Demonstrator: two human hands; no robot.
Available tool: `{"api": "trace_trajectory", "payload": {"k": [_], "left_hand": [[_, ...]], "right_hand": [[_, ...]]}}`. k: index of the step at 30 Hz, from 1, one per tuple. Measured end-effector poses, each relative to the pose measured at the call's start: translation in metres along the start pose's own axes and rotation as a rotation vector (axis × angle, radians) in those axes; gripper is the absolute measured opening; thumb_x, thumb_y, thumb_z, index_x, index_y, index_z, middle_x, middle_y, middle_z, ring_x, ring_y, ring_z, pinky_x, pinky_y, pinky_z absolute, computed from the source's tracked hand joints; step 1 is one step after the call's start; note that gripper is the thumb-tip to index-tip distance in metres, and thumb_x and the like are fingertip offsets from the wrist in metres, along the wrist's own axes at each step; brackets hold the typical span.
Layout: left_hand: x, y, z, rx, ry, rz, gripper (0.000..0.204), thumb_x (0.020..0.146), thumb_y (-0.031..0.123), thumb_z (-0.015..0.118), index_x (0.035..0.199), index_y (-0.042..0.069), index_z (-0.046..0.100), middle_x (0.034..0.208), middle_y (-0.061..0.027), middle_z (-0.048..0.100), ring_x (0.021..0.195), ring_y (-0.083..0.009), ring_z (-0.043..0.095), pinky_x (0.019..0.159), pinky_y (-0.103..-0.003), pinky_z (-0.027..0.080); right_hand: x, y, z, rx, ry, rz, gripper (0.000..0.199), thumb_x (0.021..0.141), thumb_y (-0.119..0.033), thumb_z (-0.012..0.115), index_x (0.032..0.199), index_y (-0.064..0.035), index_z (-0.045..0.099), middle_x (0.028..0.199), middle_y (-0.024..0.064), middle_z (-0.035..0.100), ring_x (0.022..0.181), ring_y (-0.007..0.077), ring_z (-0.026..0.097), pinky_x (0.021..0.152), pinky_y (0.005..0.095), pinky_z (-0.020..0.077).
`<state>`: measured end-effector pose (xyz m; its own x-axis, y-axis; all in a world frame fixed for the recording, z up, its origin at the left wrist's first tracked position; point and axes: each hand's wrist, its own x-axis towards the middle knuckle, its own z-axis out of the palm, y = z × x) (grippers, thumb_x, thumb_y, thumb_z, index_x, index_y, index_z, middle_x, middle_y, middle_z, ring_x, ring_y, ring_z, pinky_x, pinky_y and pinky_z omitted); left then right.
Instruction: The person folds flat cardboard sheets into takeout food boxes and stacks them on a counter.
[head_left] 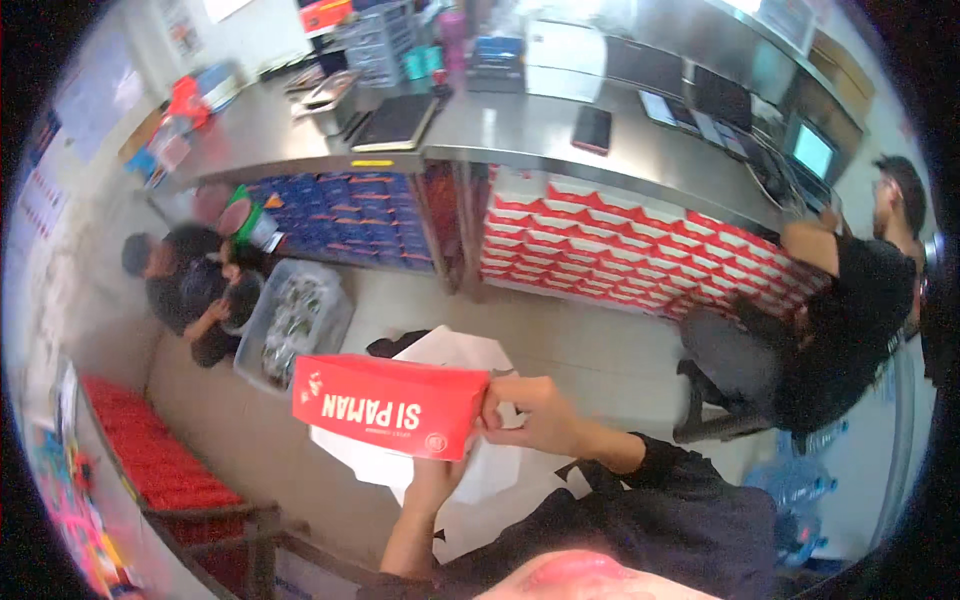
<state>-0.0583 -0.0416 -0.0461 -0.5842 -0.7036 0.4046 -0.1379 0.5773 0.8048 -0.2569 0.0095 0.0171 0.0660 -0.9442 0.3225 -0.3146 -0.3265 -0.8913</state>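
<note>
A red paper box (pixel 385 405) with white print hangs in front of me, its long side toward me. From below, my left hand (pixel 436 484) grips it near its right end; the fingers are hidden behind the box. At that same right end, the thumb and fingers of my right hand (pixel 535 412) pinch the box's edge. White sheets that look like flat card blanks (pixel 470 500) lie under the box, close to my lap.
A clear bin (pixel 335 340) with small packets stands ahead left, beside a crouching person (pixel 185 285). Another person (pixel 855 320) sits at right near a laptop. Stacked red-and-white boxes (pixel 600 235) fill the space under a steel counter (pixel 490 140). Red stacks (pixel 155 450) stand at left.
</note>
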Motion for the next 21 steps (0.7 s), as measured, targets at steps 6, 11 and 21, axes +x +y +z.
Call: {"api": "trace_trajectory", "payload": {"k": [6, 11, 21], "left_hand": [[0.002, -0.023, -0.022, 0.351, -0.265, 0.317, 0.037, 0.071, 0.006, 0.074, 0.105, 0.016, 0.064, 0.096, -0.0039, 0.063, 0.100, -0.0264, 0.062, 0.093, -0.046, 0.042], [-0.031, -0.040, -0.041, 1.003, 0.168, 0.432, 0.027, 0.078, 0.016, 0.075, 0.100, 0.028, 0.065, 0.109, -0.0002, 0.057, 0.127, -0.0252, 0.045, 0.115, -0.056, 0.015], [-0.031, -0.035, -0.075, -0.196, 0.297, -0.567, 0.028, 0.094, 0.017, 0.061, 0.114, -0.001, 0.063, 0.120, -0.0157, 0.061, 0.118, -0.0248, 0.051, 0.102, -0.040, 0.036]], "right_hand": [[-0.041, 0.036, -0.025, 0.306, 0.382, 0.071, 0.025, 0.080, -0.021, 0.075, 0.086, -0.0029, 0.058, 0.085, 0.0048, 0.058, 0.083, 0.0188, 0.057, 0.076, 0.0305, 0.0449], [0.007, -0.001, -0.036, -0.386, 0.610, -0.021, 0.029, 0.083, -0.023, 0.070, 0.104, -0.0033, 0.063, 0.099, 0.0106, 0.059, 0.097, 0.0271, 0.057, 0.092, 0.0416, 0.0427], [0.026, 0.019, -0.014, -0.258, -0.011, -0.054, 0.028, 0.082, 0.002, 0.055, 0.110, -0.0006, 0.059, 0.109, 0.0165, 0.055, 0.101, 0.0317, 0.055, 0.097, 0.0431, 0.0384]]}}
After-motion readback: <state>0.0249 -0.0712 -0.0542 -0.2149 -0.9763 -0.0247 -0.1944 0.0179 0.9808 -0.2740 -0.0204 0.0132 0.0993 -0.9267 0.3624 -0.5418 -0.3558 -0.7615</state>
